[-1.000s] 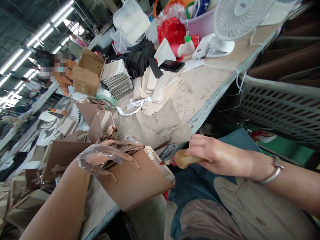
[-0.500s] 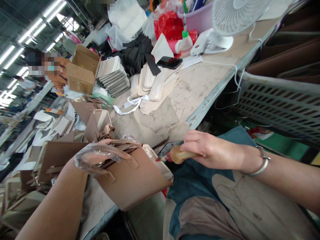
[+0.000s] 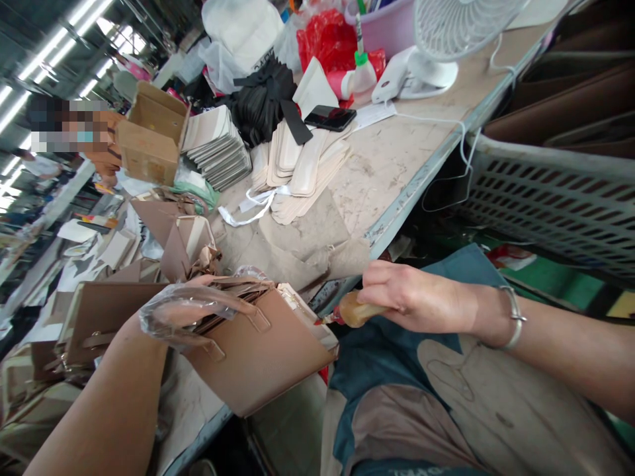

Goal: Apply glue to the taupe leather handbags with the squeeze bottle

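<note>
At the far left we record several brown bags (image 3: 114,311) lying together on the surface (image 3: 377,172), set back from its near edge. Beyond them we note a person in an orange top (image 3: 106,158), and beside that person a cardboard box (image 3: 149,152) with its top flaps up.

The left hand (image 3: 184,313) is at the top of a brown handbag (image 3: 262,350), behind its handles and clear plastic wrapping. The fingers are largely covered, so we cannot tell how far they are closed. The handbag is tilted and reaches out past the near edge of the surface, its pale side turned towards the right.

Farther in from that edge we list, in order, a stack of pale panels (image 3: 218,149), a bundle of black straps (image 3: 265,99), loose pale strips (image 3: 310,175) and a dark phone (image 3: 331,118) resting beside them.

The right hand (image 3: 407,297) is just outside the near edge, its fingers clamped on a yellowish bottle (image 3: 358,311). The bottle's red tip points left, at the handbag's pale side; we cannot tell whether the two touch. A metal bracelet (image 3: 514,318) sits on the right wrist.

A clear bottle with a green cap (image 3: 364,74) stands farther back, followed by a white fan (image 3: 461,26) inside the near edge. Beyond that edge, at far right, we find a grey slatted crate (image 3: 560,162) containing brown pieces.
</note>
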Available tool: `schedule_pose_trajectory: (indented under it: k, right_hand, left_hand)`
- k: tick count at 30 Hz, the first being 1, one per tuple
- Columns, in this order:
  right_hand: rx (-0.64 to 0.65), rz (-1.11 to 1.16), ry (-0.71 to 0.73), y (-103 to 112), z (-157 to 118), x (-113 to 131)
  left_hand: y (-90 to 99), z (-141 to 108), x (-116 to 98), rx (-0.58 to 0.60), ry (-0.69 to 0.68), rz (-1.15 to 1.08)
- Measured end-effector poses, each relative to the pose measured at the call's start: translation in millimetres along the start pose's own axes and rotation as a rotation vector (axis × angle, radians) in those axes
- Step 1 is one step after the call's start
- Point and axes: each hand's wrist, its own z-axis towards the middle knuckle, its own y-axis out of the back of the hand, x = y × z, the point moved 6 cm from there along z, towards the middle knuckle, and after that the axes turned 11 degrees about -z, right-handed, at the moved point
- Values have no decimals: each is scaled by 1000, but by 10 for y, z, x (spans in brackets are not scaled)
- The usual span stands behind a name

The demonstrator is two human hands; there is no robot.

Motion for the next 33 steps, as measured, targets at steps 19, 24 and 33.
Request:
schedule_pose_trajectory:
  k: [19,24,33]
  right_hand:
    - [41,15,40,-64,-42,-71]
    - [56,60,52,-89,-62,-67]
    - [-162,-68,51,43,64,-146]
  left_hand:
    - [-58,8,106,36,-70,-118]
    - [-25,45,99,15,-107,-122]
    - [73,26,112,174,-25,176]
